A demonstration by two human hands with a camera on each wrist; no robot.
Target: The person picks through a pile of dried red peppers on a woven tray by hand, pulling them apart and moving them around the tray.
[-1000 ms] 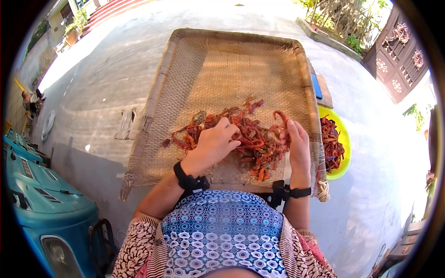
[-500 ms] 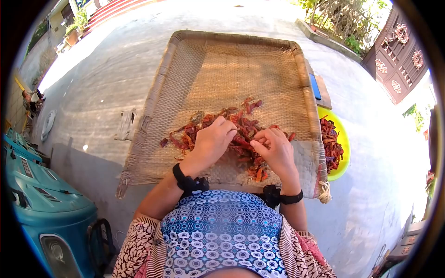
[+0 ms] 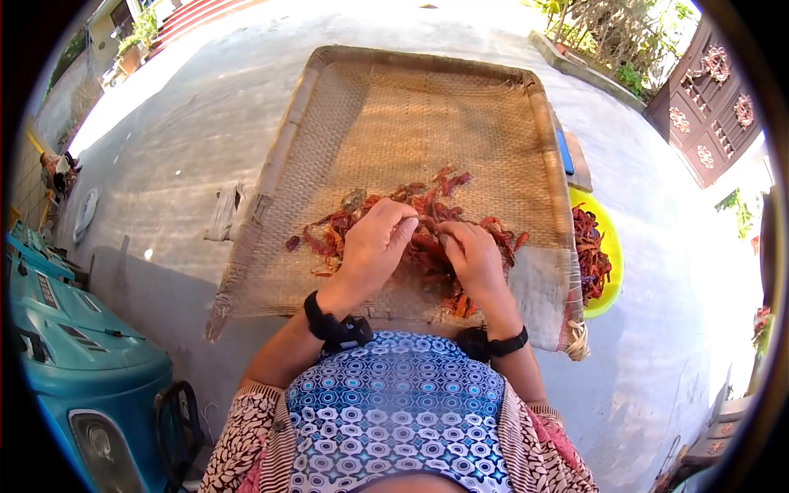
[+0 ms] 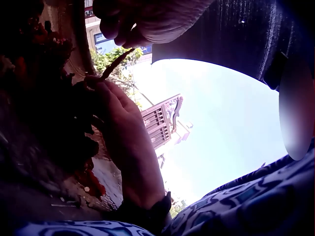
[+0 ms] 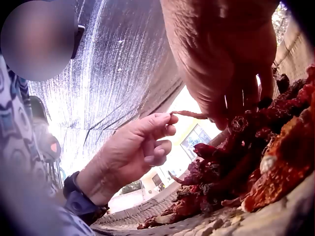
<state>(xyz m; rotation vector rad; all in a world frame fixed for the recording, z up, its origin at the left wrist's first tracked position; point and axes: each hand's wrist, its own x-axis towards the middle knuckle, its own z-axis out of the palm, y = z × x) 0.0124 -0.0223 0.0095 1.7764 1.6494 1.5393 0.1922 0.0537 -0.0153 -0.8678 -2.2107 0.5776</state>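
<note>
A thin dried chili pepper [image 5: 191, 114] spans the gap between my two hands, as both wrist views show. My left hand [image 3: 374, 251] pinches one end between thumb and fingertips. At the other end, the right hand's [image 3: 478, 261] fingers pinch the same pepper. Both hands are close over a pile of dried red chili peppers [image 3: 448, 182], which lies on a woven tray [image 3: 427, 115] in front of me. The right wrist view shows the pile [image 5: 221, 169] heaped just under the right hand, and part of it is hidden by the hands in the head view.
Right of the tray stands a yellow basin [image 3: 613, 246] holding more dried chili peppers. A blue phone-like slab [image 3: 565, 153] lies behind it on a board. A teal vehicle [image 3: 107, 370] is at the left, on a concrete floor [image 3: 181, 189].
My right hand has come left from the tray's right side, where it held up a curled pepper, to meet the left hand over the pile. The left hand has hardly moved.
</note>
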